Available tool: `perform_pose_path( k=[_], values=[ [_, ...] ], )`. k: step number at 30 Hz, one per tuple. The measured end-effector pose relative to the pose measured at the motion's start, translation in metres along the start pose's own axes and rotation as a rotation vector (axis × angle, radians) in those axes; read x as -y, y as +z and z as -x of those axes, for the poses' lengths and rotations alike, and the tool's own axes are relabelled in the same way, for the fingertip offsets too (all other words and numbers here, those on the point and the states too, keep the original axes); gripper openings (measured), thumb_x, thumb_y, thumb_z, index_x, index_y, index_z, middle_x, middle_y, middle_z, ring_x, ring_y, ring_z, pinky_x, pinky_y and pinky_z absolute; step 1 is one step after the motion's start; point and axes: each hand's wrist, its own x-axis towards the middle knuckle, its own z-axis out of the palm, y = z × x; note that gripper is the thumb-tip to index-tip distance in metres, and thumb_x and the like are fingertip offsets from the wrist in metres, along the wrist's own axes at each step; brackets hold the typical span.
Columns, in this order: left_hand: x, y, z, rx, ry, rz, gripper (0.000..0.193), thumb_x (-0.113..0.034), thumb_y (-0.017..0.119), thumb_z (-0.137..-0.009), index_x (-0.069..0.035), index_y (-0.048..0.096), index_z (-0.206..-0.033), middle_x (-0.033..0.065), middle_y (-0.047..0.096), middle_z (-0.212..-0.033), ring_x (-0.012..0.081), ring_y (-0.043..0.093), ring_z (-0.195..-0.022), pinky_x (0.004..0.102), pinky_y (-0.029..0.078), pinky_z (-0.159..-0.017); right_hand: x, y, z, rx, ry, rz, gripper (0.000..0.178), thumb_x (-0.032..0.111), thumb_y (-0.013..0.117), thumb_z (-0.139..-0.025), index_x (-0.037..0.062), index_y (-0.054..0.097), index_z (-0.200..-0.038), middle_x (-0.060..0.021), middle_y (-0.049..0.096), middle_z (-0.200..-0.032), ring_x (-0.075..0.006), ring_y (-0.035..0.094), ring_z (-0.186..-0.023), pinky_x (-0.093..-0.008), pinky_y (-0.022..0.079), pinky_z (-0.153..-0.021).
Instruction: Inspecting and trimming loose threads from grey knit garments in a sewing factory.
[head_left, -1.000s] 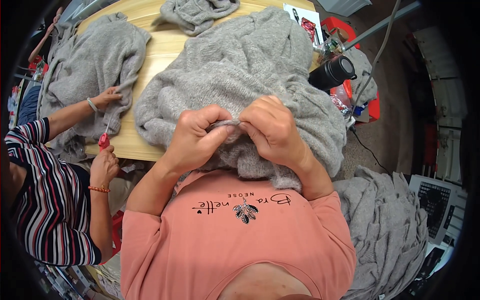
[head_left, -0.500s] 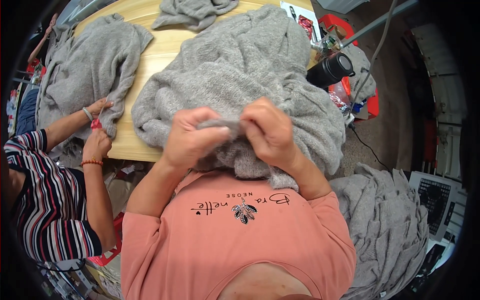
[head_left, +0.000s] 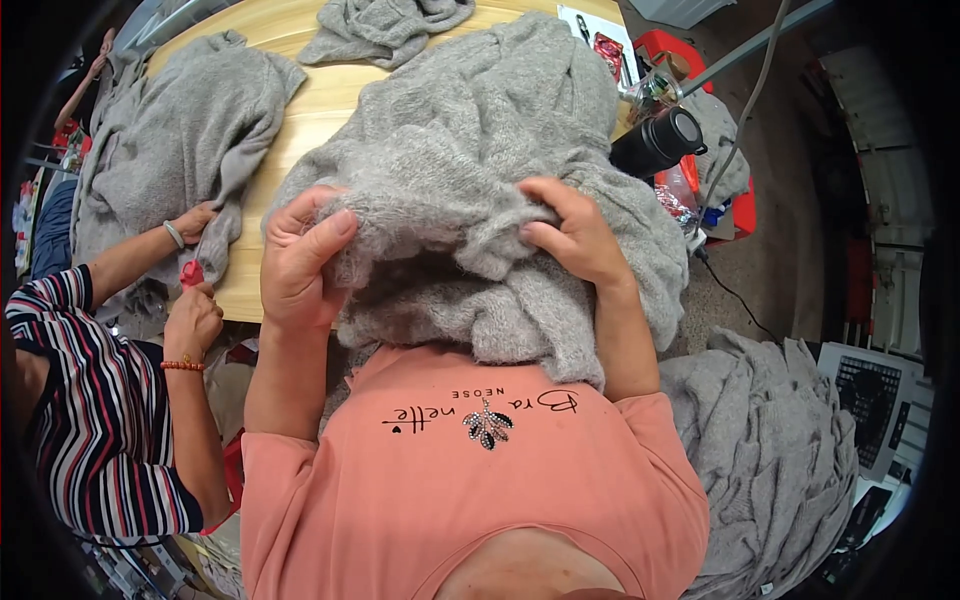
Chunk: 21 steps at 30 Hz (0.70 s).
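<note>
A fuzzy grey knit garment (head_left: pixel 480 130) lies bunched over the table in front of me, its near part reaching my chest. My left hand (head_left: pixel 305 250) grips its upper edge at the left, thumb on top. My right hand (head_left: pixel 575 235) pinches a fold of the same edge at the right. Between them the knit is lifted and spread, with a dark opening beneath it. Which part of the garment this edge belongs to I cannot tell.
At the left a co-worker in a striped top (head_left: pixel 110 400) handles another grey knit (head_left: pixel 180 140) with a small red tool (head_left: pixel 191 272). A black bottle (head_left: pixel 658 142) stands right of my garment, by a red crate (head_left: pixel 745 215). Folded grey knits (head_left: pixel 765 450) are stacked at my right.
My hands have moved apart, the left one outward to the left and the right one slightly right. The edge that was bunched between them is now stretched out, showing the opening.
</note>
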Motion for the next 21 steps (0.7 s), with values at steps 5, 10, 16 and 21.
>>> perform_pose_path(
  k=[5,10,16,21],
  values=[
    [-0.002,-0.003,-0.003,0.063,0.005,0.083,0.019,-0.005,0.053,-0.081,0.005,0.055,-0.097,0.0151,0.062,-0.093,0.0204,0.062,-0.082,0.0317,0.049,-0.077,-0.011,-0.004,0.005,-0.005,0.114,-0.188,0.016,-0.006,0.058,-0.074,-0.0018,0.059,-0.09,-0.0058,0.063,-0.09,-0.0133,0.058,-0.08,-0.0251,0.045,-0.072],
    [-0.005,0.006,0.0,-0.018,0.007,0.058,0.018,-0.006,0.053,-0.081,0.005,0.056,-0.094,0.0142,0.063,-0.09,0.0195,0.062,-0.078,0.0302,0.05,-0.074,-0.001,-0.006,0.002,-0.539,-0.302,-0.094,0.017,-0.009,0.051,-0.077,0.0009,0.059,-0.089,-0.0119,0.064,-0.082,-0.0175,0.06,-0.076,-0.0311,0.048,-0.072],
    [-0.007,0.049,-0.008,0.056,-0.081,-0.283,0.006,-0.003,0.062,-0.077,0.001,0.062,-0.082,0.0018,0.06,-0.066,0.0035,0.05,-0.052,0.0167,0.036,-0.045,0.092,-0.011,0.006,0.035,-0.663,-0.124,0.013,-0.001,0.056,-0.076,0.0014,0.056,-0.089,-0.0157,0.063,-0.08,-0.0174,0.05,-0.049,-0.0289,0.041,-0.046],
    [0.017,0.052,-0.012,0.197,-0.263,-0.367,0.008,-0.007,0.06,-0.081,0.0,0.063,-0.076,-0.0048,0.055,-0.061,-0.0003,0.044,-0.053,0.0162,0.031,-0.044,0.078,0.013,-0.003,-0.155,-0.767,0.163,0.023,-0.002,0.064,-0.065,0.0007,0.059,-0.088,-0.0075,0.057,-0.076,-0.016,0.049,-0.05,-0.027,0.035,-0.041]
  ],
)
